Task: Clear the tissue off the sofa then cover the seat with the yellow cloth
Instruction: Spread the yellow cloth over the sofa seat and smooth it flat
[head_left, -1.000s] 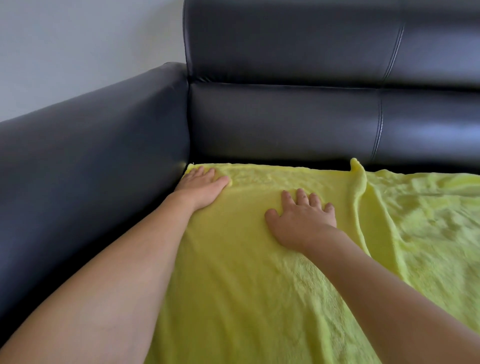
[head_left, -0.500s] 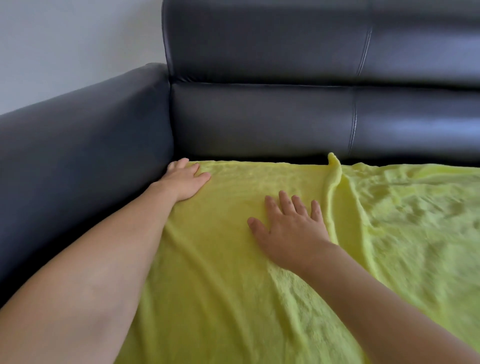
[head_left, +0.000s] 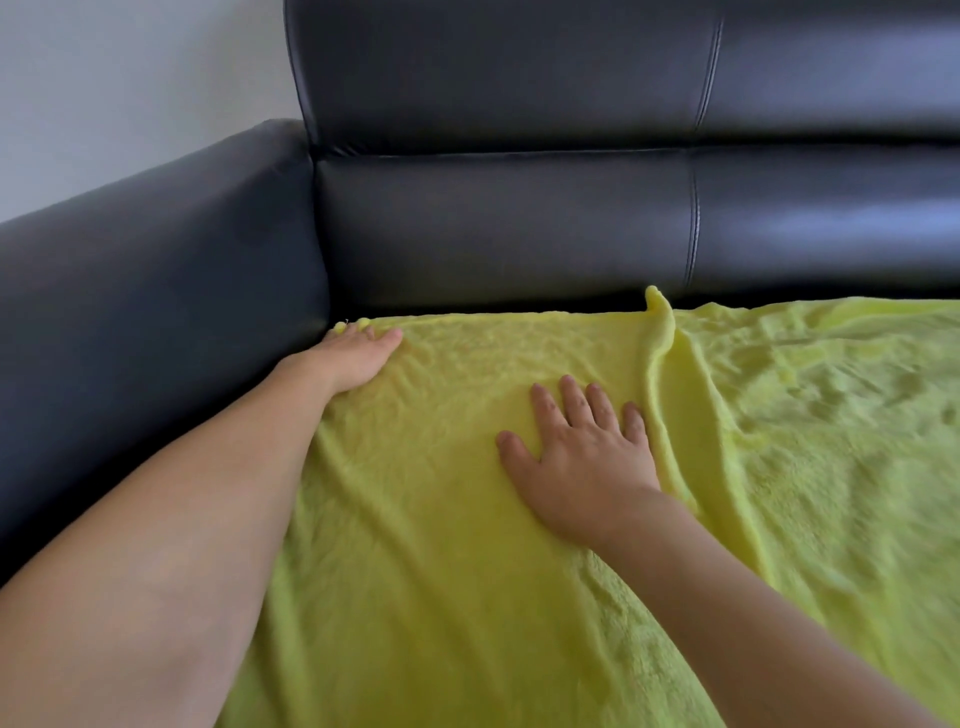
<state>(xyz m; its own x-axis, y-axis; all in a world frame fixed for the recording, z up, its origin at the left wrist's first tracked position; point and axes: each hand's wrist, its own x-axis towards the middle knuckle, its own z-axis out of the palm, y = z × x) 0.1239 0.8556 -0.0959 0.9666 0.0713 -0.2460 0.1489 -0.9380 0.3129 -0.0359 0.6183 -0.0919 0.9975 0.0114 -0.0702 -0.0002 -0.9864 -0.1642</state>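
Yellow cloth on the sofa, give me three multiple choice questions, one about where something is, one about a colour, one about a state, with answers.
1. Where is the left hand?
A. At the cloth's corner beside the armrest
B. On top of the backrest
C. Raised in the air

2. What colour is the sofa?
A. White
B. Black
C. Red

3. How does the right hand lie?
A. Fist clenched
B. Pinching a tissue
C. Flat, fingers spread on the yellow cloth

Answers: 1 A, it presses the cloth's far corner against the armrest. 2 B, the leather is black. 3 C, palm down beside the raised fold.
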